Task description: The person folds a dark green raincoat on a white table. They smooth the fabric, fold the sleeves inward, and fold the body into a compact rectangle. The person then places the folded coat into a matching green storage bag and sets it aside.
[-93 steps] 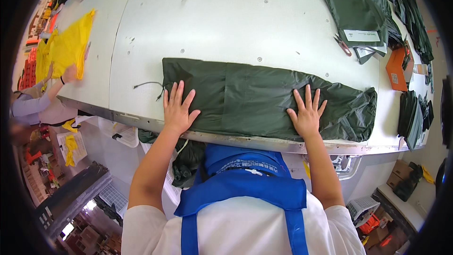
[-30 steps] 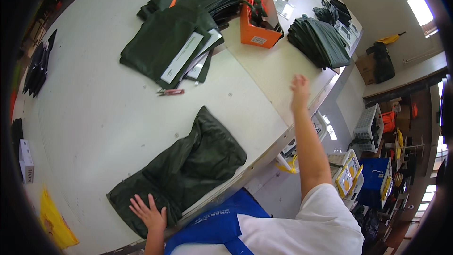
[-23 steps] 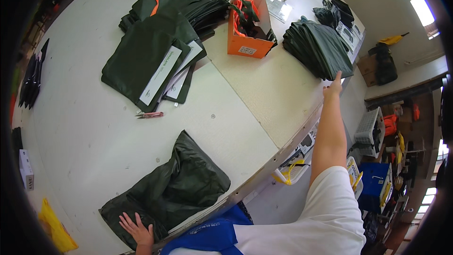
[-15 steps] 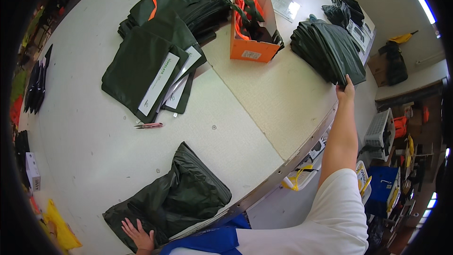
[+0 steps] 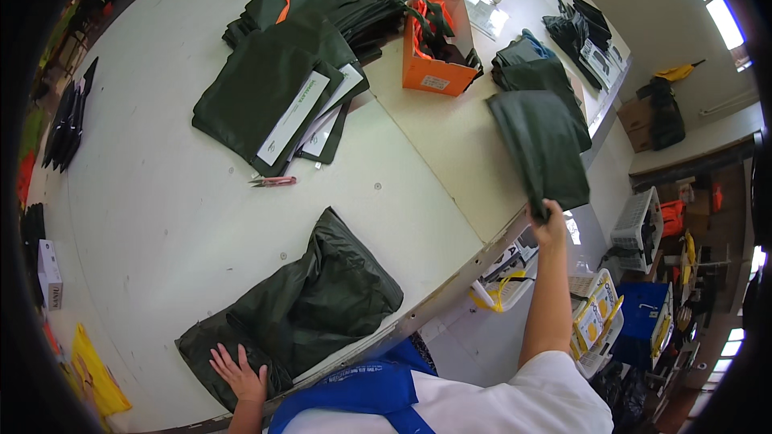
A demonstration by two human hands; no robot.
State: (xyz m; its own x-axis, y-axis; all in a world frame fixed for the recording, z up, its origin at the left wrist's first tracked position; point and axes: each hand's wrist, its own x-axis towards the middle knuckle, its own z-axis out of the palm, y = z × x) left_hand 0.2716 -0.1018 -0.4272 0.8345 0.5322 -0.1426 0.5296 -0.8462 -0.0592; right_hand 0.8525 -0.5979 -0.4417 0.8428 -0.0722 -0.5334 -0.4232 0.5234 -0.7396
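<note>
My left hand [image 5: 240, 371] lies flat, fingers apart, on the left end of a crumpled dark green fabric bag [image 5: 318, 301] at the table's near edge. On the right, my right hand [image 5: 550, 225] grips the near end of a folded dark green fabric piece [image 5: 545, 141], slightly blurred by motion. Its far end overlaps a stack of similar green pieces [image 5: 535, 72]. Farther off at left-centre lie flat green pouches [image 5: 249, 100] with white labelled strips. Beside their near corner rests a pair of small pink-handled thread snips [image 5: 275, 182].
An open orange box [image 5: 438, 76] with orange and dark straps stands at the far centre. Behind the pouches is a larger green pile [image 5: 338, 0] with an orange band. White baskets [image 5: 635, 229] stand below the table's right edge [image 5: 474, 269]. Yellow material [image 5: 96, 370] hangs at far left.
My right hand has drawn one folded green piece off the stack, toward me and slightly left. My left hand remains on the crumpled bag. The view has shifted slightly.
</note>
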